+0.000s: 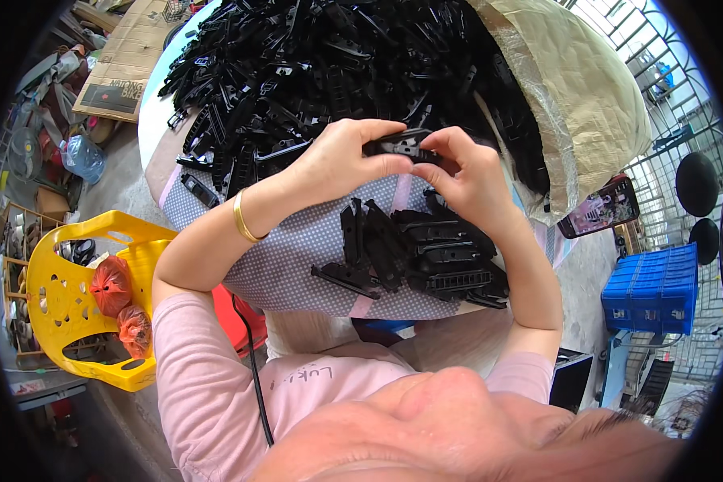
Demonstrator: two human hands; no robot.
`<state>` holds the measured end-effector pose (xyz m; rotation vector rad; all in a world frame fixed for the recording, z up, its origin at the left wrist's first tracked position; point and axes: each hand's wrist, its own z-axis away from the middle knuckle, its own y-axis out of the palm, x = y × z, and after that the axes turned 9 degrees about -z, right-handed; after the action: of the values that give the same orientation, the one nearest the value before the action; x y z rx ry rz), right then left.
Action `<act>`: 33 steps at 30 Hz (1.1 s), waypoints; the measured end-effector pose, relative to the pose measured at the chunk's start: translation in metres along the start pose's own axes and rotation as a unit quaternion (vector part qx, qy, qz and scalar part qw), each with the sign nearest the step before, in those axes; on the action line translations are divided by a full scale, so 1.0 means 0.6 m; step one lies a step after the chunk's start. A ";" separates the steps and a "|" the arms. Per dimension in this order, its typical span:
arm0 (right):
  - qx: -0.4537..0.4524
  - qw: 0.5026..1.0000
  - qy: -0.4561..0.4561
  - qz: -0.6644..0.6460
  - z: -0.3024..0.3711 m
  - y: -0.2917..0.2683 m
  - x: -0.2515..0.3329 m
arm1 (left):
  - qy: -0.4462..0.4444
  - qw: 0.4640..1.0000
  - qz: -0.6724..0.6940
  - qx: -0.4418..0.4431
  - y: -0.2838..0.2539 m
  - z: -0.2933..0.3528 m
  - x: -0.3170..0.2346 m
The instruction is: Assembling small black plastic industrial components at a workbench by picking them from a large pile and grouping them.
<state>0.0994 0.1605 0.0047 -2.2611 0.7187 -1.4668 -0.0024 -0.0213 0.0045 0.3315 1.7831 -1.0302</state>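
Note:
A long black plastic part is held up over the near edge of a large heap of similar black plastic parts. My left hand pinches its left end between thumb and fingers. At the other end my right hand grips it, with thumb and index finger close together; its other fingers are partly hidden. Below my hands, a smaller group of black parts lies on the dotted grey cloth of the table, several of them side by side in a row.
A beige woven sack lies at the table's right, open toward the heap, with black parts in its mouth. Beside it is a phone with a lit screen. A yellow chair holding red bags stands left; a blue crate sits right.

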 end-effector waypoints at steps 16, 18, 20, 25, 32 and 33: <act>0.046 0.987 -0.099 0.114 -0.008 -0.009 -0.004 | 0.264 0.928 -0.250 -0.083 0.009 -0.002 0.009; 0.031 0.982 -0.123 0.142 -0.005 -0.008 -0.008 | 0.278 0.925 -0.246 -0.081 0.009 -0.004 0.011; 0.004 0.976 -0.172 0.135 -0.005 -0.008 -0.018 | 0.281 0.924 -0.246 -0.080 0.008 -0.005 0.009; 0.114 0.988 0.051 -0.087 -0.020 -0.039 -0.013 | 0.252 0.942 -0.208 -0.076 0.010 0.000 0.004; -0.034 0.994 0.065 0.082 -0.030 -0.055 -0.094 | 0.306 0.918 -0.226 0.112 0.049 0.048 -0.016; -0.008 0.979 0.047 0.196 -0.031 -0.046 -0.096 | 0.323 0.916 -0.209 0.114 0.049 0.055 -0.019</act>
<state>0.0695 0.2161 -0.0155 -1.9251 1.1326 -1.3809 0.0419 -0.0263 -0.0044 0.4886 2.3966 -1.5671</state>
